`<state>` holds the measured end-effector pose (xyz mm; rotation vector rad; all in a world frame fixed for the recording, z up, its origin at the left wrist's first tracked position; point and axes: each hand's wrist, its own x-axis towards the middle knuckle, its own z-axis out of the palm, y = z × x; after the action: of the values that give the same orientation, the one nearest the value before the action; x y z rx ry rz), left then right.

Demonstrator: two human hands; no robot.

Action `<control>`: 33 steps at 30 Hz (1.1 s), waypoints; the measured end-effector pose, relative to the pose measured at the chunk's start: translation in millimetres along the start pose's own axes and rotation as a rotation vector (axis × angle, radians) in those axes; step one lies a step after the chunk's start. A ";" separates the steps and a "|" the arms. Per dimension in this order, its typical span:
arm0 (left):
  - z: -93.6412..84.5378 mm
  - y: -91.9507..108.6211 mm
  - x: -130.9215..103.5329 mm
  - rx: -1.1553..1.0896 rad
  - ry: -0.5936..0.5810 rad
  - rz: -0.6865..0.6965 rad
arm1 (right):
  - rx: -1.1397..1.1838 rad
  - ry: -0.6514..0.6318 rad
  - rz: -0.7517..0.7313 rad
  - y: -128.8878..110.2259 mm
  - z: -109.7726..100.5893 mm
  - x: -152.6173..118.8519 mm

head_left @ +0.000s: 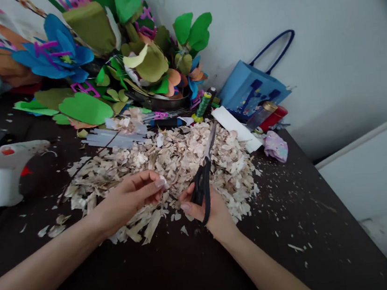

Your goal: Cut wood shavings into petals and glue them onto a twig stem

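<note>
A heap of pale, dry flakes point(180, 151), like petal or husk scraps, spreads over the dark table in front of me. Over its near left part, my left hand point(141, 193) pinches a small whitish scrap point(163, 181) between thumb and fingertips. My right hand point(209, 204) holds black-handled scissors point(203, 181) at the heap's near edge. Their blades point up and away, over the flakes, and look closed or nearly so. The scissors are apart from the scrap in my left hand.
A white glue gun point(12, 162) stands at the left. Felt flowers and leaves point(86, 108) crowd a dark pan point(160, 101) at the back. Behind the heap are translucent strips point(118, 137), a green thread spool point(203, 103) and a white strip point(236, 129). A blue bag point(253, 88) leans on the wall.
</note>
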<state>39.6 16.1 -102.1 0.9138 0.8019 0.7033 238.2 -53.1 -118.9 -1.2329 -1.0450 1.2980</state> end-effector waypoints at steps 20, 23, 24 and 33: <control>16.9 -16.6 -9.9 0.198 -0.115 -0.022 | -0.078 -0.027 -0.052 -11.4 9.0 -8.7; 12.6 -15.1 -6.8 0.226 -0.154 -0.011 | -0.116 -0.064 -0.006 -13.7 8.5 -8.3; 11.3 -15.1 -5.9 0.257 -0.170 -0.007 | -0.120 -0.077 0.017 -14.2 8.6 -8.3; 6.4 -13.7 -3.6 0.491 -0.195 0.022 | -0.069 -0.088 0.039 -15.8 3.1 -6.1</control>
<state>45.6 4.6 -110.7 1.4129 0.8042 0.4298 236.5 -57.3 -102.2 -1.2624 -1.1414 1.3665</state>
